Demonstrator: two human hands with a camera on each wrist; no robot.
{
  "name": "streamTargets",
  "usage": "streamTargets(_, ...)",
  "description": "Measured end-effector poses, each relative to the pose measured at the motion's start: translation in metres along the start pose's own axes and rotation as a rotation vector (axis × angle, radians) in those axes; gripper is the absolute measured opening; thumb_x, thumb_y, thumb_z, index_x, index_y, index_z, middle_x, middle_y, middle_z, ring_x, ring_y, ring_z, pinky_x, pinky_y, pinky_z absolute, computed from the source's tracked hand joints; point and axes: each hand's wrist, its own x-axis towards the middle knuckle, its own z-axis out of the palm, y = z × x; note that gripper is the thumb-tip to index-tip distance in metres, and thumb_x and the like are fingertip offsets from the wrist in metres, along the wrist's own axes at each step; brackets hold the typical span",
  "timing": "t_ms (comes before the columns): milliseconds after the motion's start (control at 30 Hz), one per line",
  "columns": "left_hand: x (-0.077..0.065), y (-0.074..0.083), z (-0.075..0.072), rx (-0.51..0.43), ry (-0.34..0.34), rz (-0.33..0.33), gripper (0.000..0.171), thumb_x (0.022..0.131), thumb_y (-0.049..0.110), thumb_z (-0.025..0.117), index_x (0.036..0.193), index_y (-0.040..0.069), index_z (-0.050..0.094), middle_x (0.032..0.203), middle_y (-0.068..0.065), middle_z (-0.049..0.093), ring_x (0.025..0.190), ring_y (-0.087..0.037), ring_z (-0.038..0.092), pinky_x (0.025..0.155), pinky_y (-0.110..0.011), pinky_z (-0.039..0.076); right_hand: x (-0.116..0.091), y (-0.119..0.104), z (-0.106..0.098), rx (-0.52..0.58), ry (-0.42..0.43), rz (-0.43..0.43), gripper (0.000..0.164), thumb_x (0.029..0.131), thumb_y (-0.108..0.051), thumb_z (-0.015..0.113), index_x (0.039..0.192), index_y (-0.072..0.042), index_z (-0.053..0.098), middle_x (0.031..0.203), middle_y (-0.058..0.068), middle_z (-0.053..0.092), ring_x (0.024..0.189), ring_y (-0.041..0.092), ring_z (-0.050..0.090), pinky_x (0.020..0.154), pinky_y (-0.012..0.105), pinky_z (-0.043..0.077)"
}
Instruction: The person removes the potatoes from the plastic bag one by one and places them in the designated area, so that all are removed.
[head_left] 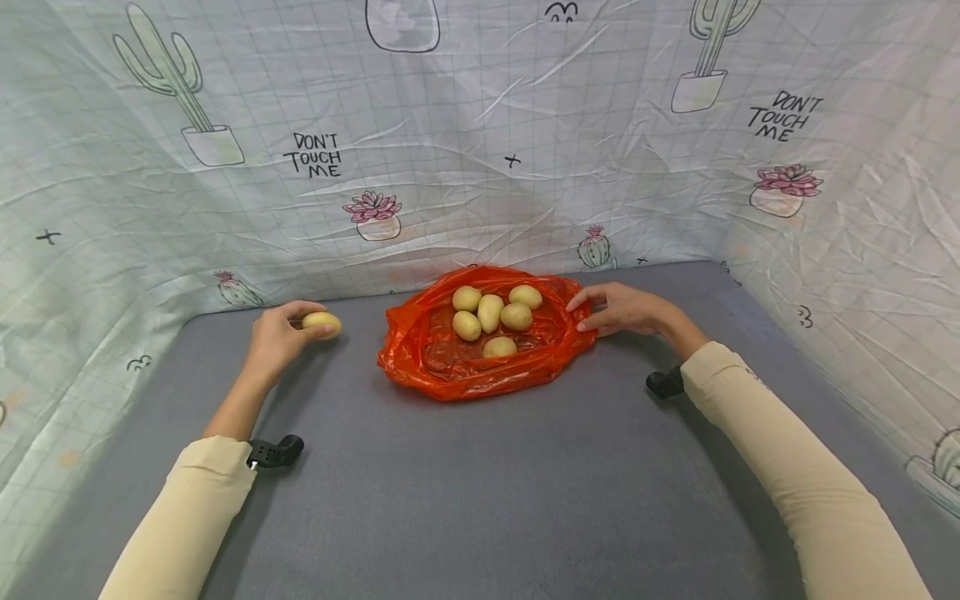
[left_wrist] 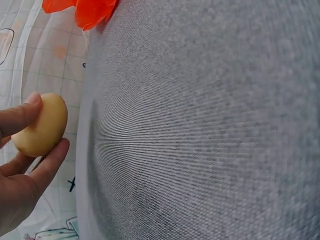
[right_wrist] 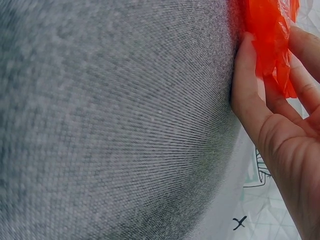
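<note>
A potato [head_left: 322,323] is pinched between the thumb and fingers of my left hand [head_left: 277,335], left of the red plastic bag [head_left: 450,388]. In the left wrist view the potato [left_wrist: 46,127] shows smooth and yellow, the thumb on one side and fingers on the other. The bag lies spread with its mouth wide, and several potatoes [head_left: 490,313] sit inside it. At the bag's right edge is my right hand [head_left: 626,308]. The right wrist view has its thumb and fingers on either side of the crumpled plastic [right_wrist: 272,45], holding the edge.
A grey cloth-covered table [head_left: 450,492] stretches in front of the bag and to both sides. Behind it hangs a pale curtain [head_left: 465,167] printed with cacti and lettering, which also encloses the left and right sides. Each wrist carries a black camera mount [head_left: 276,451].
</note>
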Motion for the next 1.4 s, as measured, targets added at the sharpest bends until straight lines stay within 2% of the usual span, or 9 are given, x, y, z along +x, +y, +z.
streamTargets(133, 0.002, -0.003, 0.001, 0.024, 0.003, 0.015, 0.043, 0.091, 0.034, 0.079, 0.124, 0.007, 0.073, 0.116, -0.018, 0.073, 0.097, -0.029, 0.064, 0.072, -0.028, 0.043, 0.001, 0.000, 0.000, 0.004, -0.004, -0.003, 0.044, 0.096, -0.004, 0.069, 0.136, 0.002, 0.053, 0.136, 0.021, 0.044, 0.099, 0.017, 0.062, 0.088, 0.034, 0.058)
streamTargets(333, 0.004, -0.004, 0.002, 0.028, -0.043, 0.028, 0.039, 0.093, 0.032, 0.076, 0.123, 0.007, 0.074, 0.119, -0.022, 0.071, 0.096, -0.029, 0.057, 0.073, -0.033, 0.040, 0.001, 0.000, 0.000, -0.005, 0.000, 0.000, 0.044, 0.096, -0.004, 0.070, 0.136, 0.002, 0.053, 0.136, 0.020, 0.045, 0.099, 0.017, 0.062, 0.088, 0.034, 0.058)
streamTargets(533, 0.005, -0.008, 0.002, 0.078, -0.109, 0.051, 0.037, 0.093, 0.027, 0.076, 0.123, 0.005, 0.073, 0.120, -0.025, 0.069, 0.102, -0.035, 0.062, 0.076, -0.037, 0.044, 0.001, 0.000, 0.001, -0.002, 0.003, 0.000, 0.045, 0.095, -0.004, 0.070, 0.136, 0.002, 0.053, 0.135, 0.019, 0.045, 0.099, 0.017, 0.062, 0.088, 0.034, 0.058)
streamTargets(667, 0.007, -0.011, 0.000, 0.102, -0.158, 0.063, 0.040, 0.093, 0.024, 0.077, 0.125, 0.002, 0.070, 0.123, -0.028, 0.067, 0.108, -0.042, 0.063, 0.081, -0.045, 0.047, 0.000, -0.001, 0.001, 0.001, 0.008, 0.000, 0.045, 0.095, -0.004, 0.070, 0.136, 0.002, 0.053, 0.134, 0.019, 0.045, 0.099, 0.017, 0.061, 0.088, 0.034, 0.058)
streamTargets(867, 0.008, -0.014, -0.006, 0.122, -0.179, 0.047, 0.044, 0.091, 0.022, 0.079, 0.128, 0.002, 0.067, 0.129, -0.027, 0.064, 0.119, -0.047, 0.061, 0.096, -0.059, 0.046, 0.000, -0.001, 0.002, 0.007, 0.008, 0.001, 0.045, 0.095, -0.004, 0.070, 0.136, 0.003, 0.053, 0.134, 0.019, 0.045, 0.098, 0.016, 0.062, 0.087, 0.034, 0.058)
streamTargets(1033, 0.006, -0.016, -0.012, 0.129, -0.182, 0.059, 0.043, 0.091, 0.022, 0.078, 0.127, 0.001, 0.067, 0.129, -0.028, 0.064, 0.115, -0.047, 0.063, 0.094, -0.059, 0.048, 0.000, -0.001, 0.002, 0.013, 0.011, -0.002, 0.045, 0.095, -0.003, 0.070, 0.136, 0.003, 0.053, 0.134, 0.019, 0.045, 0.097, 0.016, 0.063, 0.086, 0.033, 0.058)
streamTargets(1200, 0.001, -0.011, -0.016, 0.147, -0.184, 0.061, 0.039, 0.095, 0.017, 0.073, 0.129, 0.000, 0.064, 0.130, -0.030, 0.062, 0.118, -0.050, 0.060, 0.094, -0.062, 0.049, 0.000, -0.001, 0.002, 0.005, 0.012, -0.006, 0.044, 0.095, -0.003, 0.070, 0.136, 0.003, 0.053, 0.134, 0.020, 0.045, 0.097, 0.016, 0.062, 0.086, 0.033, 0.058)
streamTargets(1400, -0.010, 0.006, -0.017, 0.149, -0.190, 0.058, 0.033, 0.102, 0.016, 0.061, 0.132, 0.001, 0.063, 0.135, -0.031, 0.058, 0.125, -0.051, 0.054, 0.092, -0.063, 0.050, 0.000, 0.000, 0.001, 0.009, 0.009, -0.006, 0.045, 0.095, -0.003, 0.069, 0.137, 0.003, 0.053, 0.138, 0.021, 0.044, 0.099, 0.017, 0.062, 0.088, 0.034, 0.058)
